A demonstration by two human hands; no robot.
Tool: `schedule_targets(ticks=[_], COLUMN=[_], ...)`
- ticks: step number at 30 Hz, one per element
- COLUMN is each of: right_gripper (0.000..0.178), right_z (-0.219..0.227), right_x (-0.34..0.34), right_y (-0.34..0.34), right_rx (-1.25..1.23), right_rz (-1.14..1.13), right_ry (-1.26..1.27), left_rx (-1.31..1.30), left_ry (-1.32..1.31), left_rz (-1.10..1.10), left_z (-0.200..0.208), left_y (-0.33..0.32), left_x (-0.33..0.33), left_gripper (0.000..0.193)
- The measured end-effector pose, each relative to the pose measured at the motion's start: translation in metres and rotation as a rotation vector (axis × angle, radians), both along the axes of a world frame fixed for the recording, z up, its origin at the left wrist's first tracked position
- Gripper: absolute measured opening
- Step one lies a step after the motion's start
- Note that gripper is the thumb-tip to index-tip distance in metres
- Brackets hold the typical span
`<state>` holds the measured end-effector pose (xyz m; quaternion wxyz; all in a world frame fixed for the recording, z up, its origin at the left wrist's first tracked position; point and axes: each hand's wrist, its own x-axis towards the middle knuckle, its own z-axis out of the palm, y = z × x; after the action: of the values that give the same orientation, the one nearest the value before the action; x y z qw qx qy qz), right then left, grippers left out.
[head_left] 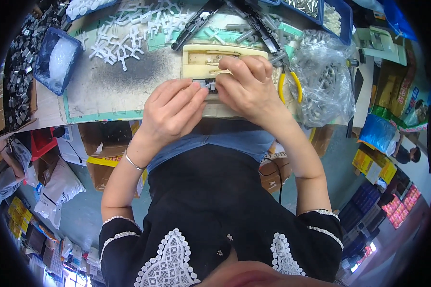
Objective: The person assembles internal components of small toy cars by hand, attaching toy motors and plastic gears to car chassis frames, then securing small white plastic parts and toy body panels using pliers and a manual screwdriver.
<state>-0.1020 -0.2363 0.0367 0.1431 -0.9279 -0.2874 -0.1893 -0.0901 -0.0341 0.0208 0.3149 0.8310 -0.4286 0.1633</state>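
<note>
My left hand [173, 109] and my right hand [250, 87] meet at the near edge of the worktable. Between their fingertips is a small black and grey plastic part [210, 86], pinched from both sides; much of it is covered by the fingers. Just beyond it lies a cream-coloured block fixture [196, 70] with a long recess, and the right hand's curled fingers reach over its right end. Yellow-handled pliers [298, 87] rest to the right of that hand.
Loose white T-shaped parts [124, 40] cover the far left. Beyond the fixture lie black strips [196, 25] of parts. On the right stands a clear plastic bag [323, 79] of parts; a blue tray [39, 71] with a clear bag sits left, beside heaped black parts [21, 67].
</note>
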Motion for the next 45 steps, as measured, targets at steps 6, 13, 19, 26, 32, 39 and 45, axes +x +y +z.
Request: schedule_targets(ticks=[6,13,19,26,32,39,45], right_gripper=[0.023,0.015,0.012,0.006,0.004,0.006,0.009], right_z=[0.017,0.05,0.026,0.031,0.027,0.027,0.027], right_x=[0.009,0.091,0.131,0.133,0.135,0.136,0.131], right_y=[-0.01,-0.094,-0.127,-0.118,-0.121,-0.117,-0.12], right_rx=[0.093,-0.048,-0.319,-0.216,-0.212,0.063,0.432], right_rz=[-0.03,-0.395,-0.503,-0.493,-0.508,-0.544,-0.508], right_ry=[0.183,-0.109,-0.089,-0.046,-0.033,0.05,0.046], left_rx=[0.014,-0.02,-0.074,0.053,0.046,-0.183,-0.675], left_ry=[-0.074,-0.143,-0.101,-0.168,-0.121,-0.085,0.551], left_rz=[0.058,-0.01,0.282,0.593,0.602,0.418,0.259], left_z=[0.001,0.012,0.049,0.039,0.034,0.032,0.052], left_y=[-0.011,-0.019,-0.008,-0.005,-0.016,-0.015,-0.031], left_x=[0.009,0.016,0.07,0.15,0.168,0.172,0.114], left_gripper=[0.017,0.017,0.01,0.018,0.012,0.008,0.007])
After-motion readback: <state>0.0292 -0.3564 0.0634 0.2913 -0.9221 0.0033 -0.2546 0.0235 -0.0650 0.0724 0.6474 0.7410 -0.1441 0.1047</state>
